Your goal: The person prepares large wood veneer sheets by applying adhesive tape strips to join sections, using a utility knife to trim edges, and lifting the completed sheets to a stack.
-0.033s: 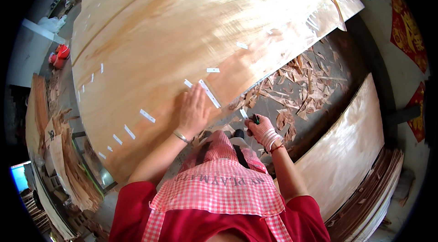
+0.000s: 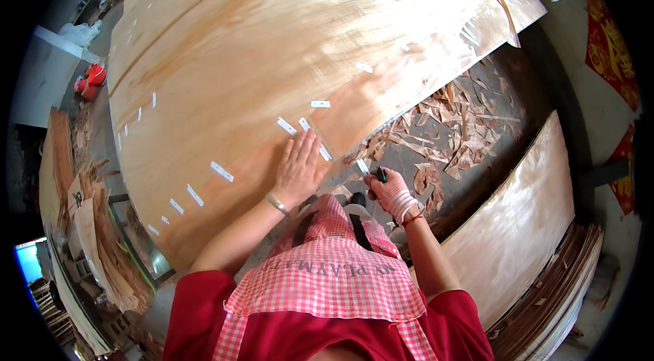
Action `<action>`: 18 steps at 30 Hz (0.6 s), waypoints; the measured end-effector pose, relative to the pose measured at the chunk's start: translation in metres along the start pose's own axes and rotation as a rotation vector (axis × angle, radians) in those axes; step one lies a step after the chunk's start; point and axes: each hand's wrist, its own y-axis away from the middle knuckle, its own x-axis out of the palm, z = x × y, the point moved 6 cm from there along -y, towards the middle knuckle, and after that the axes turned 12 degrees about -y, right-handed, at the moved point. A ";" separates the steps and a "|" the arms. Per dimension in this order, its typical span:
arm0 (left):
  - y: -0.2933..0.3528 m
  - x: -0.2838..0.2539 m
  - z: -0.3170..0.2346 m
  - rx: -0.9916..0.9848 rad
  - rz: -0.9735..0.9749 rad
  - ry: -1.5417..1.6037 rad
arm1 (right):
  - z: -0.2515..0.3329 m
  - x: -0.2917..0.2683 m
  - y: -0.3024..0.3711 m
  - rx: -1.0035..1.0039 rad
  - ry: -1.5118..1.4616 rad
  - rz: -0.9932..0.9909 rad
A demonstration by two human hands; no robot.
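Pressing your left hand (image 2: pixel 300 169) flat, fingers spread, on the veneer sheet (image 2: pixel 286 54), you already have many white tape strips (image 2: pixel 221 171) stuck, while your right hand (image 2: pixel 392 192) pinches another tape piece (image 2: pixel 363 166) at the edge.

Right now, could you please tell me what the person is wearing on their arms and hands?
The left hand is bare, with a thin metal bangle on the wrist. The right hand is wrapped in pale pinkish cloth, with a red band at the wrist. Both forearms are bare below short red sleeves.
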 end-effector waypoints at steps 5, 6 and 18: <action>0.003 -0.005 0.006 -0.042 0.124 0.175 | 0.031 0.015 -0.003 -0.044 0.054 -0.002; -0.001 -0.006 0.011 -0.029 0.116 0.237 | 0.027 0.014 -0.011 -0.072 0.013 0.025; 0.071 -0.020 0.026 -0.246 0.128 0.106 | 0.009 0.045 -0.051 -0.078 -0.015 0.156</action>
